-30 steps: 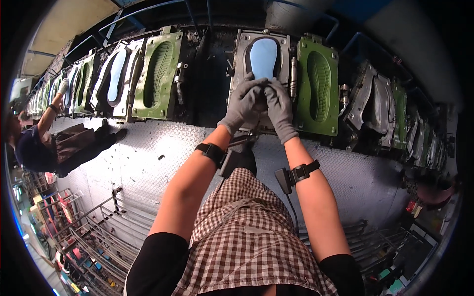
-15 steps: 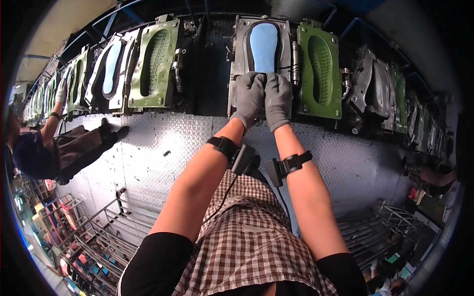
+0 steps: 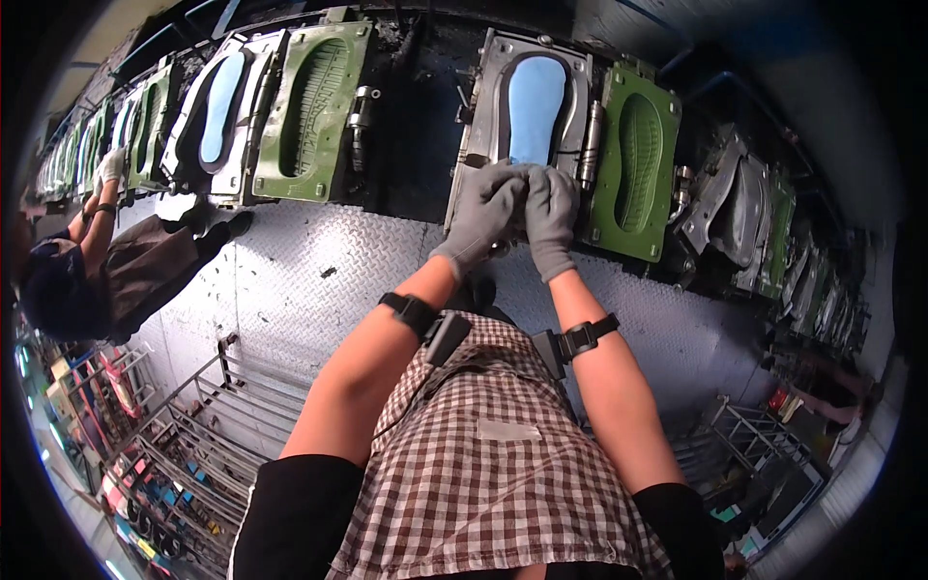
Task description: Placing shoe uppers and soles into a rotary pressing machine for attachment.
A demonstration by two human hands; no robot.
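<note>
A light blue insole lies on a dark, sole-shaped form in an open metal mould. Both my hands wear grey knit gloves and meet at the insole's near end. My left hand is closed there, its fingers curled inward against the other hand. Close beside it, my right hand is closed too, with bent fingers at the same edge. The gloves cover that end of the insole, so the exact grip of the fingertips is hidden. Hinged on the right is the mould's green half, with a ridged sole-shaped hollow.
More open moulds run along the line, including a green half and a second blue insole on the left, and a metal mould on the right. A co-worker stands far left. Metal racks stand behind on the tread-plate floor.
The view has shifted, so the mould sits slightly lower and to the right. My hands stay at the insole's near end, with the left wrist angled further outward. The co-worker's arms have moved.
</note>
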